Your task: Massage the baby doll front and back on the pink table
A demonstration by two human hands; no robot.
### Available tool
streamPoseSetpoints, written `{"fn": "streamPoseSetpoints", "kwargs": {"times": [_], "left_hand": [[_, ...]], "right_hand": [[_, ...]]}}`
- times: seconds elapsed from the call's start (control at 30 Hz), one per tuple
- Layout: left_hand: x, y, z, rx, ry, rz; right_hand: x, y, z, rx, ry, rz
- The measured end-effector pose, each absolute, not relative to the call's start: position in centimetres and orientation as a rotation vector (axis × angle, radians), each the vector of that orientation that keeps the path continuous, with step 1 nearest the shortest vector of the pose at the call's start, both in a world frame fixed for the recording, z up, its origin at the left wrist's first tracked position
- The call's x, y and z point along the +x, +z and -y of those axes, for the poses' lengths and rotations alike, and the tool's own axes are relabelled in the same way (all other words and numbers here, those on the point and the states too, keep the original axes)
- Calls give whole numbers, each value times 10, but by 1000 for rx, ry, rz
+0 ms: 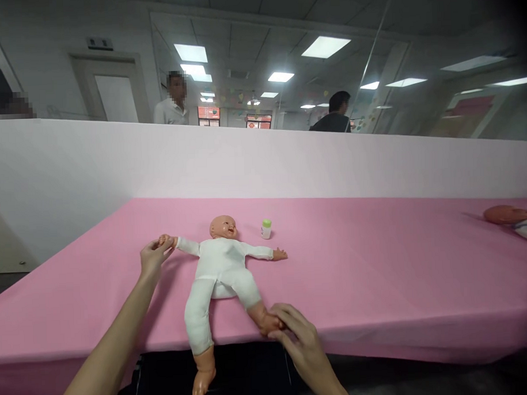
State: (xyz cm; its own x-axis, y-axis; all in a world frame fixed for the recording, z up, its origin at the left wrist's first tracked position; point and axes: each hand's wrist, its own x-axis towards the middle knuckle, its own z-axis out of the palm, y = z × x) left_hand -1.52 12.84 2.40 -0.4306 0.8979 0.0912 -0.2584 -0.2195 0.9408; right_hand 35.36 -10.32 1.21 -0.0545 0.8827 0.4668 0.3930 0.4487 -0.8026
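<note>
A baby doll (222, 262) with a white cloth body lies on its back on the pink-covered table (378, 262). Its head points to the far side, and one foot hangs past the near edge. On the left, my left hand (153, 256) is closed around the doll's small hand, with that arm stretched out sideways. Nearer to me, my right hand (300, 337) grips the doll's foot on the right side between thumb and fingers. The doll's other arm lies outstretched on the cloth. Just right of its head stands a small bottle (266, 229) with a green cap.
Another doll (508, 216) lies at the table's far right, partly out of view. A white partition (262, 163) runs along the back, with glass above it. Several people, one being a person in a white shirt (172, 111), are beyond it.
</note>
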Motion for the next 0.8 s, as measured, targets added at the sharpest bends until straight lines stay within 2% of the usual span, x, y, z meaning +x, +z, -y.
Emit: {"fn": "streamPoseSetpoints", "kwargs": {"times": [0.17,0.27,0.43,0.57,0.8], "left_hand": [[-39,-9,-126,668,1670,-1222],[-34,-11,-125,621,1704,-1245],[-2,31,-123,884,1779,-1135],[34,59,-129,1292,1674,-1245],[82,49,-127,1729,1359,-1496]], "right_hand": [[358,-46,132,-1182,664,1615],[352,-58,132,-1171,622,1592],[346,-23,107,-1168,442,1515],[327,14,71,-1133,467,1560],[284,27,16,-1006,435,1711]]}}
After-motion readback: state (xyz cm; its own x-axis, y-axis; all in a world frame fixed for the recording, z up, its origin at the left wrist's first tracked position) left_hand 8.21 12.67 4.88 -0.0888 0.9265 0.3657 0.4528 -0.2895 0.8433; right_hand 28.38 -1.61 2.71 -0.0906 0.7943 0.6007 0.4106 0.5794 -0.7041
